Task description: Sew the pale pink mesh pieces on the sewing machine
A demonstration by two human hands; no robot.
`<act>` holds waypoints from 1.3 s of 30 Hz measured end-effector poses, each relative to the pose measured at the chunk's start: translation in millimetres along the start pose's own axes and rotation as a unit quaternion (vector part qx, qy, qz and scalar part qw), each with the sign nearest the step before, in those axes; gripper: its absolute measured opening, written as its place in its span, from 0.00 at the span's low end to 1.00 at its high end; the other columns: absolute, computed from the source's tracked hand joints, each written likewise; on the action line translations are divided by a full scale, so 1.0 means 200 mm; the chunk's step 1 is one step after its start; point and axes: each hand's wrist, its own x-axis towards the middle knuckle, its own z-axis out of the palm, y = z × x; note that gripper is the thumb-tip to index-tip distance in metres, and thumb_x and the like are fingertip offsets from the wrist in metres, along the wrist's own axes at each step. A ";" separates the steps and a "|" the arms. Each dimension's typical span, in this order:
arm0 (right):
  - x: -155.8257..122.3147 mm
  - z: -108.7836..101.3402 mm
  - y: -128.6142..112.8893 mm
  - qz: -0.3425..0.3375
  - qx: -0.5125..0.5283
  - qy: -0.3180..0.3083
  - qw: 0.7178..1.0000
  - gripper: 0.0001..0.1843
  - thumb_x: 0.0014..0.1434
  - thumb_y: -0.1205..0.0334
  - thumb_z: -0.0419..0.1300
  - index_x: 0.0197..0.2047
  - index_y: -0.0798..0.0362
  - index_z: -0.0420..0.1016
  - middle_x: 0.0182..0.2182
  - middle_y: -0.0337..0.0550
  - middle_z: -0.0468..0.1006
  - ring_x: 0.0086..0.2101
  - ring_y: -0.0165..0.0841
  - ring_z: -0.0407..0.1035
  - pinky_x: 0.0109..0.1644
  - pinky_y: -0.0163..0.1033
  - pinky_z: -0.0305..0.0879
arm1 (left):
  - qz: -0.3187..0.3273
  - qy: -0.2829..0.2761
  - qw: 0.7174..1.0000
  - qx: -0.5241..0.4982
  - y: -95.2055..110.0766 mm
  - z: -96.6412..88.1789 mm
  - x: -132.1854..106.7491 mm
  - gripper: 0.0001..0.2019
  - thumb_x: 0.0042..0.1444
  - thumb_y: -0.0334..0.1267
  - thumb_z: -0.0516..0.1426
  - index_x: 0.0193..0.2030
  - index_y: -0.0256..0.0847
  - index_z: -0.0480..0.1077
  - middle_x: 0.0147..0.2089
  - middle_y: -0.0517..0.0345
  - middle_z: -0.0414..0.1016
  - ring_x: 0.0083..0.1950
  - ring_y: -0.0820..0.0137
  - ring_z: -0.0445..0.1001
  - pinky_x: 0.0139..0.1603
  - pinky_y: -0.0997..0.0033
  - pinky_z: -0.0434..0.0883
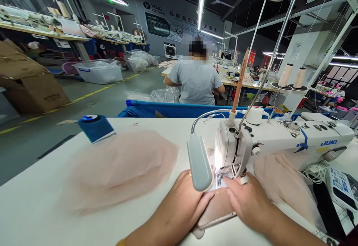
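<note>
My left hand point(190, 195) rests beside the needle area of a white sewing machine point(279, 141), its thumb towards the middle and its other fingers partly behind the grey lamp head point(199, 164). Opposite it, my right hand point(247, 197) has its index finger close to the presser foot point(220, 178), with a white band on one finger. Both hands look closed, but what they pinch is too small to make out. Between them lies a smooth pinkish-beige surface point(219, 206); I cannot tell whether it is cloth or a plate. Sheer pinkish fabric point(282, 182) lies right of the needle.
More sheer fabric point(120, 171) spreads blurred on the white table point(30, 208), near a blue thread cone point(96, 127). A pencil point(240, 80) stands on the machine. A white device point(342, 186) and cable sit at right. A person point(194, 78) sits beyond the blue cloth point(179, 109).
</note>
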 end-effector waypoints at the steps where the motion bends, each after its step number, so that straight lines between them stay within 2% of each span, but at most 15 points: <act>1: 0.00 0.01 0.00 -0.001 -0.001 -0.001 1.000 0.15 0.65 0.74 0.60 0.51 0.51 0.82 0.40 0.49 0.85 0.40 0.47 0.75 0.44 0.46 0.70 | -0.001 0.001 1.000 0.015 -0.02 0.02 -0.01 0.15 0.76 0.42 0.54 0.60 0.48 0.79 0.57 0.48 0.86 0.57 0.53 0.83 0.58 0.56 0.80; 5: -0.03 0.03 0.01 0.010 -0.005 -0.008 1.000 0.17 0.66 0.73 0.60 0.54 0.50 0.82 0.40 0.49 0.84 0.40 0.47 0.74 0.43 0.46 0.70 | -0.001 -0.037 0.998 0.052 -0.05 0.05 -0.04 0.17 0.74 0.45 0.58 0.64 0.49 0.77 0.62 0.49 0.85 0.62 0.51 0.81 0.61 0.56 0.78; 8: -0.04 0.05 0.02 0.023 -0.009 -0.017 1.000 0.18 0.68 0.72 0.60 0.58 0.49 0.80 0.41 0.49 0.83 0.39 0.46 0.73 0.42 0.45 0.69 | -0.012 -0.067 0.995 0.077 -0.01 0.01 -0.04 0.19 0.72 0.44 0.61 0.67 0.50 0.77 0.66 0.47 0.83 0.66 0.49 0.79 0.63 0.54 0.76; 10: -0.05 0.05 0.03 0.023 -0.013 -0.021 0.999 0.19 0.69 0.72 0.60 0.60 0.49 0.79 0.41 0.48 0.82 0.39 0.46 0.73 0.42 0.45 0.69 | -0.033 -0.109 0.986 0.118 0.05 -0.03 -0.02 0.18 0.69 0.42 0.63 0.63 0.47 0.80 0.66 0.43 0.83 0.67 0.45 0.79 0.63 0.50 0.77; 13: -0.06 0.06 0.03 0.016 -0.016 -0.021 1.000 0.16 0.71 0.71 0.58 0.57 0.48 0.79 0.40 0.47 0.81 0.38 0.45 0.73 0.41 0.44 0.67 | -0.065 -0.201 0.962 0.175 0.14 -0.10 0.02 0.13 0.67 0.39 0.65 0.55 0.40 0.84 0.64 0.37 0.84 0.62 0.40 0.82 0.59 0.42 0.79; 15: -0.07 0.06 0.03 0.013 -0.015 -0.020 1.000 0.14 0.70 0.71 0.58 0.53 0.47 0.79 0.39 0.46 0.80 0.36 0.44 0.72 0.40 0.43 0.64 | -0.079 -0.247 0.948 0.184 0.20 -0.14 0.06 0.15 0.67 0.38 0.66 0.57 0.37 0.84 0.63 0.36 0.84 0.59 0.39 0.84 0.56 0.41 0.80; 18: -0.07 0.06 0.03 0.007 -0.010 -0.011 1.000 0.13 0.71 0.71 0.56 0.51 0.48 0.78 0.37 0.45 0.79 0.34 0.42 0.70 0.38 0.42 0.62 | -0.100 -0.272 0.939 0.185 0.25 -0.20 0.11 0.19 0.66 0.36 0.66 0.62 0.37 0.82 0.63 0.36 0.84 0.55 0.42 0.85 0.53 0.45 0.80; 21: -0.06 0.05 0.02 -0.003 0.003 -0.002 1.000 0.14 0.71 0.72 0.54 0.49 0.48 0.78 0.36 0.45 0.78 0.33 0.41 0.69 0.37 0.41 0.61 | -0.110 -0.287 0.934 0.182 0.26 -0.20 0.11 0.17 0.67 0.37 0.66 0.61 0.38 0.83 0.60 0.39 0.85 0.48 0.46 0.84 0.52 0.46 0.79; 24: -0.05 0.03 0.00 -0.017 0.030 0.012 0.999 0.13 0.71 0.71 0.54 0.49 0.49 0.78 0.36 0.44 0.77 0.33 0.40 0.69 0.36 0.41 0.62 | -0.110 -0.282 0.940 0.160 0.27 -0.12 0.04 0.08 0.67 0.38 0.65 0.48 0.41 0.85 0.47 0.46 0.86 0.43 0.48 0.83 0.48 0.48 0.78; 26: -0.04 0.02 -0.02 -0.042 0.066 0.016 0.997 0.14 0.71 0.72 0.54 0.52 0.49 0.78 0.39 0.45 0.79 0.36 0.40 0.71 0.39 0.41 0.67 | -0.100 -0.237 0.957 0.133 0.26 -0.04 -0.03 0.04 0.63 0.39 0.67 0.40 0.43 0.82 0.40 0.49 0.83 0.41 0.50 0.81 0.45 0.52 0.76; 29: -0.03 0.00 -0.05 -0.102 0.123 0.010 0.987 0.18 0.69 0.72 0.58 0.58 0.49 0.76 0.51 0.49 0.84 0.47 0.42 0.76 0.50 0.44 0.73 | -0.049 -0.164 0.985 0.038 0.25 0.00 -0.09 0.03 0.62 0.40 0.65 0.38 0.45 0.79 0.38 0.53 0.82 0.38 0.57 0.80 0.40 0.62 0.74; 32: -0.03 -0.01 -0.07 -0.141 0.157 -0.012 0.977 0.20 0.66 0.73 0.60 0.58 0.47 0.76 0.53 0.46 0.85 0.50 0.43 0.76 0.54 0.47 0.73 | -0.029 -0.149 0.985 -0.077 0.20 -0.10 -0.03 0.10 0.69 0.37 0.56 0.36 0.47 0.76 0.34 0.60 0.81 0.32 0.65 0.77 0.35 0.67 0.70; 35: -0.04 -0.03 -0.07 -0.146 0.176 -0.031 0.973 0.20 0.66 0.75 0.60 0.58 0.47 0.76 0.52 0.44 0.86 0.49 0.42 0.77 0.55 0.48 0.73 | -0.109 -0.114 0.986 -0.054 0.11 -0.25 0.07 0.16 0.73 0.38 0.49 0.33 0.46 0.72 0.30 0.60 0.78 0.28 0.65 0.73 0.35 0.66 0.70; 37: -0.04 -0.05 -0.07 -0.145 0.185 -0.041 0.971 0.20 0.67 0.75 0.61 0.58 0.47 0.76 0.53 0.44 0.86 0.50 0.42 0.77 0.55 0.48 0.73 | -0.147 -0.109 0.983 -0.023 0.06 -0.30 0.12 0.13 0.70 0.41 0.51 0.35 0.45 0.72 0.34 0.56 0.80 0.34 0.60 0.76 0.39 0.62 0.72; 39: -0.05 -0.07 -0.07 -0.145 0.192 -0.048 0.970 0.20 0.68 0.76 0.60 0.58 0.47 0.76 0.53 0.45 0.86 0.50 0.42 0.77 0.56 0.49 0.74 | -0.166 -0.134 0.977 -0.014 0.03 -0.31 0.13 0.09 0.64 0.43 0.55 0.39 0.44 0.75 0.41 0.52 0.82 0.43 0.55 0.79 0.45 0.57 0.75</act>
